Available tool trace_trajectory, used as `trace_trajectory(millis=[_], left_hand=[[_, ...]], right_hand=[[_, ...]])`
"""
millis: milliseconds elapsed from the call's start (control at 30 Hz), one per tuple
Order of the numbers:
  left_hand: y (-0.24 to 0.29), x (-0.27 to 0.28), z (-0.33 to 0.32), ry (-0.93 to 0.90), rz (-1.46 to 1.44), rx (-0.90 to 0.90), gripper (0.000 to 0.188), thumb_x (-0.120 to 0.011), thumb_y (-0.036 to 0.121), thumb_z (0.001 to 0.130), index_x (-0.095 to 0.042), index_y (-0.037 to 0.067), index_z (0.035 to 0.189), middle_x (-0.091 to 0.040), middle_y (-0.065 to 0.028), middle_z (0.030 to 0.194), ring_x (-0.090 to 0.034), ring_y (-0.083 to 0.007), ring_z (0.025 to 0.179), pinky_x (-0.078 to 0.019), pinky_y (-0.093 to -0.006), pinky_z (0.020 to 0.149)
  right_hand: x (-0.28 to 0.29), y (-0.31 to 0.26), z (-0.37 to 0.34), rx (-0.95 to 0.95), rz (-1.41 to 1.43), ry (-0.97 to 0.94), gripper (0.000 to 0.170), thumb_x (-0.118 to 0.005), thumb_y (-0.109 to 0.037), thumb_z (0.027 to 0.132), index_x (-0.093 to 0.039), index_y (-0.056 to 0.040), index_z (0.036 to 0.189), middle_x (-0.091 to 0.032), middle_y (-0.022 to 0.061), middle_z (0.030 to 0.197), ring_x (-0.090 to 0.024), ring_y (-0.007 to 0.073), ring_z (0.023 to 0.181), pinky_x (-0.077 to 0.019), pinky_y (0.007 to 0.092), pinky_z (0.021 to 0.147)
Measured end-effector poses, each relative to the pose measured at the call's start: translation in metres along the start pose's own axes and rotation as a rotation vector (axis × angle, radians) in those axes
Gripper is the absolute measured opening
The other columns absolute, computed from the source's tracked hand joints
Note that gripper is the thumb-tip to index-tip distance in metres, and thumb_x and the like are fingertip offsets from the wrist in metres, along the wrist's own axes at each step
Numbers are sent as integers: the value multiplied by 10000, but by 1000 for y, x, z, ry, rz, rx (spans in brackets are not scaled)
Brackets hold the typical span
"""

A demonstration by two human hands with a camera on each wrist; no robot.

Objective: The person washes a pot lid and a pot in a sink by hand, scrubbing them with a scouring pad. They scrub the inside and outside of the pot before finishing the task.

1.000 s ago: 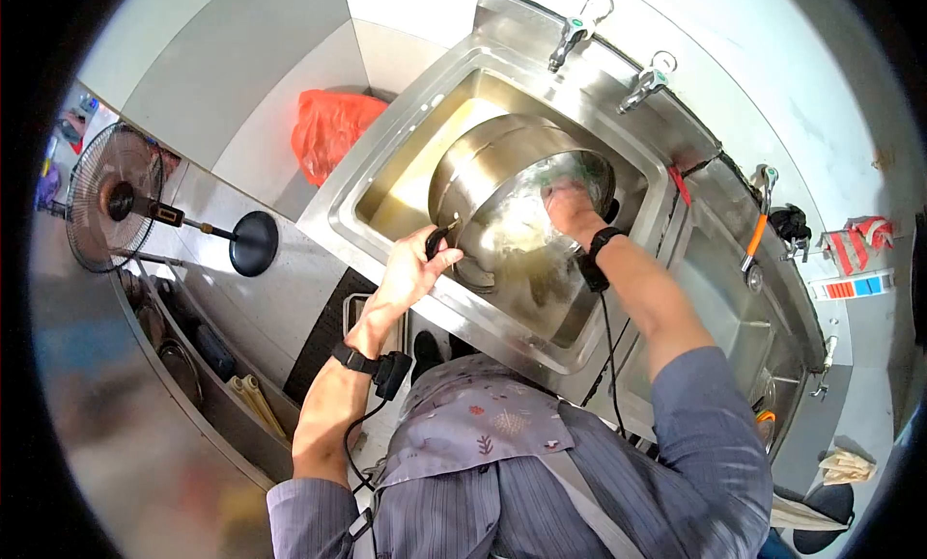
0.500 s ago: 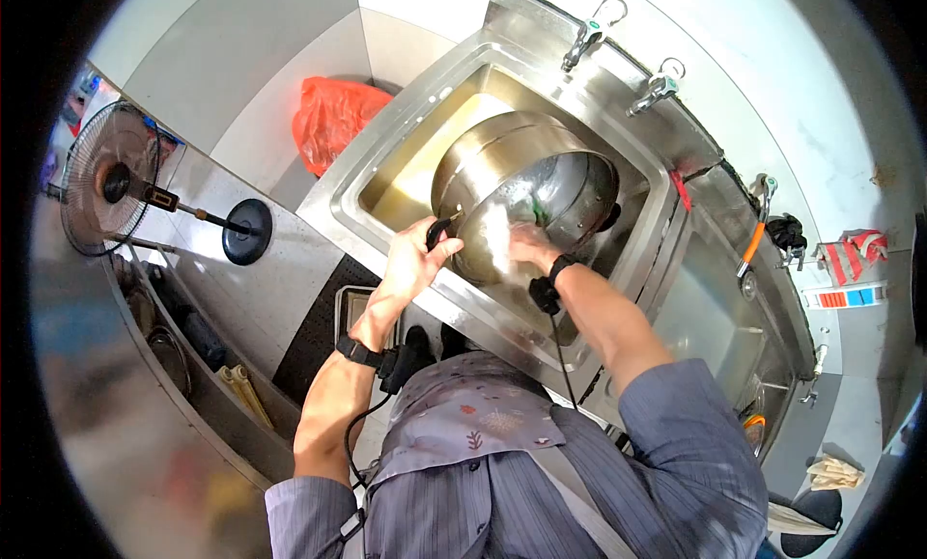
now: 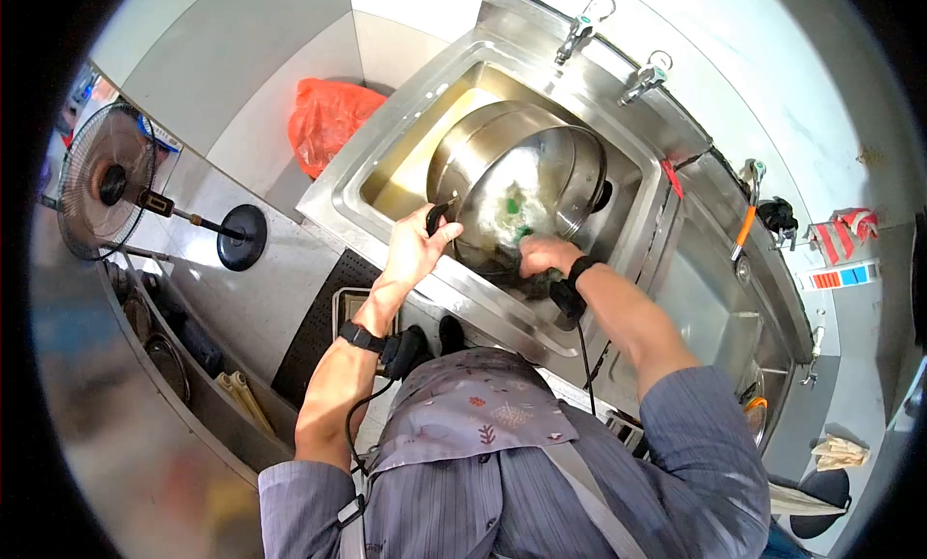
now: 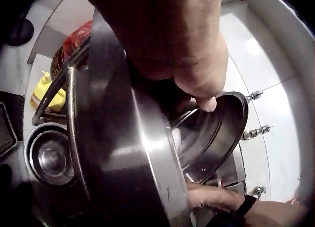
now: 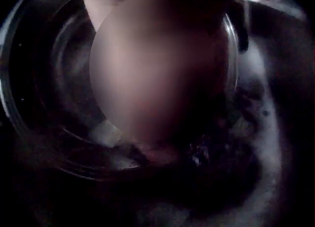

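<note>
A large round metal pot (image 3: 473, 149) lies tipped in the left sink basin (image 3: 386, 187), its mouth towards the right. My left hand (image 3: 415, 255) grips the black handle (image 3: 437, 216) at the pot's near left rim. Inside the pot's mouth, low on the near side, my right hand (image 3: 546, 257) holds a green scouring pad (image 3: 522, 233) at its fingertips. Pale suds and water cover the inner surface there. In the left wrist view the left hand (image 4: 182, 54) lies over the pot's rim. The right wrist view is dark, with the right hand (image 5: 152, 74) blurred.
Two taps (image 3: 577, 33) (image 3: 649, 76) stand along the sink's back edge. A second basin (image 3: 710, 279) adjoins on the right. A red plastic bag (image 3: 328, 125) sits left of the sink, a standing fan (image 3: 111, 182) farther left. A yellow bottle (image 4: 51, 94) shows below the pot.
My right hand has swept from deep in the pot's right side down to its near side, with the green pad. The left hand has kept its grip on the handle.
</note>
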State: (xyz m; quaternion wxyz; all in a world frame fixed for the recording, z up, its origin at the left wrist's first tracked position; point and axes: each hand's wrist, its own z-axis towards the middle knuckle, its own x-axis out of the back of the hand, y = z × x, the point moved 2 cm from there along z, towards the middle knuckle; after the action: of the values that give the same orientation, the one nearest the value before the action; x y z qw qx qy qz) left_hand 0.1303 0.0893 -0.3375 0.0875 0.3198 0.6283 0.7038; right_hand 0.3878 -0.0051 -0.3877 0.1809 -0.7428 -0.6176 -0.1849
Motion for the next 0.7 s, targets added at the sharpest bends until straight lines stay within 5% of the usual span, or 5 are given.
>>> trace_trajectory(millis=[67, 100, 333, 533, 700], left_hand=[[0, 0, -1, 33, 7, -37, 339, -840, 265, 905, -605, 29, 846, -547, -57, 677, -512, -182, 649, -484, -363, 645], [-1, 0, 0, 40, 7, -37, 339, -840, 265, 905, -605, 29, 846, -547, -57, 677, -512, -182, 649, -484, -363, 645], [5, -1, -3, 17, -2, 11, 345, -838, 267, 909, -592, 35, 840, -541, -74, 678, -510, -187, 647, -477, -361, 637], [7, -1, -3, 42, 26, -32, 339, -833, 256, 917, -593, 32, 833, -520, -55, 673, -499, -164, 646, -462, -359, 619], [-10, -2, 3, 7, -49, -36, 331, -827, 248, 926, -596, 28, 837, -518, -36, 675, -480, -147, 644, -454, -342, 612]], right_hand=[[-7, 23, 12, 11, -67, 339, 282, -726, -215, 821, -730, 44, 932, -739, 252, 913, -711, 450, 913, -575, 503, 852], [-1, 32, 20, -176, -93, 191, 311, -612, -208, 989, -734, -14, 1198, -718, 204, 1208, -687, 366, 1152, -567, 522, 994], [9, 54, 21, -183, -467, 538, 454, -541, -158, 1039, -553, -29, 1474, -426, 186, 1603, -447, 392, 1453, -401, 496, 1204], [-11, -11, 53, 153, 56, 325, 461, -534, -218, 969, -612, 21, 1355, -720, 251, 1252, -693, 420, 1139, -534, 476, 1019], [-17, -50, 62, 250, 1071, 445, 593, -662, -204, 932, -545, -53, 1493, -601, 178, 1470, -585, 264, 1305, -503, 416, 1037]])
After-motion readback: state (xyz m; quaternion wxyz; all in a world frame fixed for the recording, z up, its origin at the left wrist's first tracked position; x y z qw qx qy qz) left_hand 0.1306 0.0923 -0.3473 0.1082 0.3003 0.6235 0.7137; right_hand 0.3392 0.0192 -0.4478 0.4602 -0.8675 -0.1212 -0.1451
